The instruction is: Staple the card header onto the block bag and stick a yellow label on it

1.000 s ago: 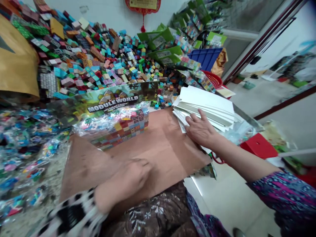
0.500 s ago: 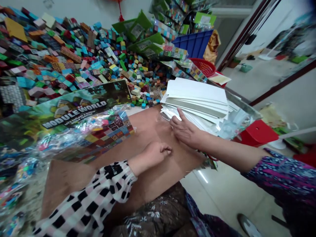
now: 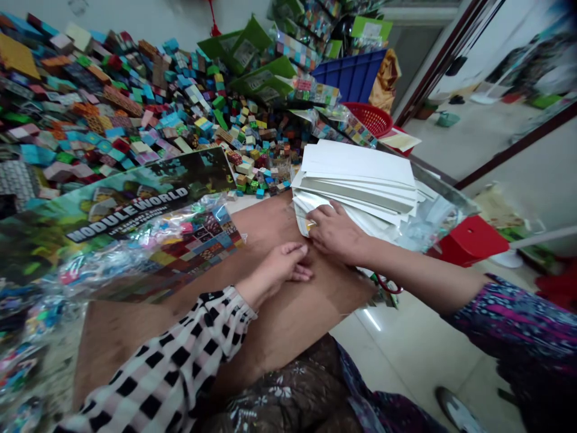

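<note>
Left hand [image 3: 283, 267] over brown cardboard [image 3: 311, 310], right hand [image 3: 336, 233] at white sheets [image 3: 358, 165], either grip closed or open I can't tell, bricks [image 3: 135, 111] heaped far left

The board [image 3: 324, 300] is brown. The cards [image 3: 356, 162] are white. The left sleeve [image 3: 180, 355] is black-and-white checked. The basket [image 3: 370, 118] is red, the crate [image 3: 349, 75] blue.

Single head cam, worn by the person, looking forward and down past the lap [image 3: 274, 397]. Close range: left hand [image 3: 288, 263] and right hand [image 3: 336, 233] sit near mid-frame over the brown board [image 3: 333, 294]. Wide coverage: block pile [image 3: 135, 117] and wall [image 3: 144, 15] up top, floor [image 3: 406, 343] lower right. Door frame [image 3: 435, 76] leans at upper right.
</note>
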A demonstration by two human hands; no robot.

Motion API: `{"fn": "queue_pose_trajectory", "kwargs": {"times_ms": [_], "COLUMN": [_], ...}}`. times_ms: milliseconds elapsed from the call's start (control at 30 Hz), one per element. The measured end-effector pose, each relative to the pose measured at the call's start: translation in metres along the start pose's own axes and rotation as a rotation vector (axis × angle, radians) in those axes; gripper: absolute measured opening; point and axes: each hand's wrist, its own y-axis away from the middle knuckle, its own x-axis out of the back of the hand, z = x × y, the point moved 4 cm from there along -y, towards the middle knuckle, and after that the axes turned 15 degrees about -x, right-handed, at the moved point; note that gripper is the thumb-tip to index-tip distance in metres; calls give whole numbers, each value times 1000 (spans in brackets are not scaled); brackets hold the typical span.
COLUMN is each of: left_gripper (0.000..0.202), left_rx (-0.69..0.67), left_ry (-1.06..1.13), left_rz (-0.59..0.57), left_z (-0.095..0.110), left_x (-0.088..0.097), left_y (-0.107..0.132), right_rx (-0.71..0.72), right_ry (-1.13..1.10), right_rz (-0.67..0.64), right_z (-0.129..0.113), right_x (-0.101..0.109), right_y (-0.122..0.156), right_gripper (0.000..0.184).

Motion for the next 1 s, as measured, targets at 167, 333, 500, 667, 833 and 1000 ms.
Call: {"fn": "queue_pose_trajectory", "kwargs": {"times_ms": [167,333,500,667,833,1000], "left_gripper": [19,8,7,17,10,15], "left_rx": [32,126,164,196,213,171], "left_ry": [195,179,121,119,161,205], "left_rz": [119,233,324,369,386,376], "left_z": [0,-8,-7,-17,-33,-35], "left_x": [-7,4,31,54,64,67], "left_y": [-8,-4,37,86,109,112], "right_rx": [40,-44,-87,134,162,105], "right_ry": [-172,-152,-108,-320,-416,-474], "right_rz": [-56,-42,31,149,22,34], "right_z": [-3,6,2,-54,-101,-107], "right_x": [-3,-4,-4,-10,-45,-54], "right_y": [12,16,24,51,71,77], "right_gripper": [19,24,27,40,54,53]}}
